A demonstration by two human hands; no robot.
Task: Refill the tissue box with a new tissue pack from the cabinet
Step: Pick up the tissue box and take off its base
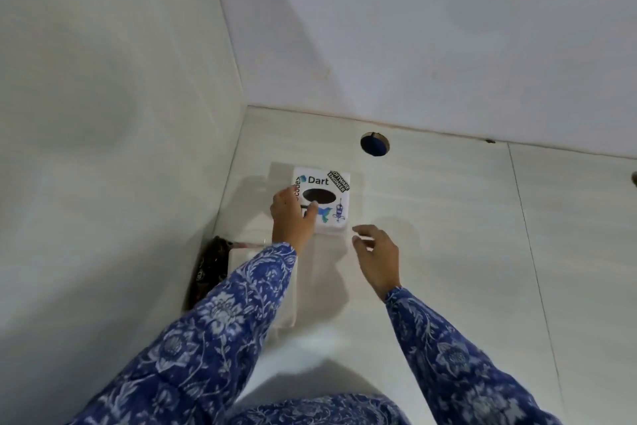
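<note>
One tissue box point(322, 199) is being seen on the pale surface point(448, 235), with one dark oval opening point(319, 196) being shown in its top. Several stickers are being displayed on that top; four can be told apart, and any under the hand cannot be counted. Two hands are being shown: one left hand point(293, 218) and one right hand point(377, 254). Two blue floral sleeves point(213, 321) are being counted. One round hole point(375, 144) is being seen in the surface. One dark patterned object point(208, 269) is being seen beside the wall point(103, 114).
</note>
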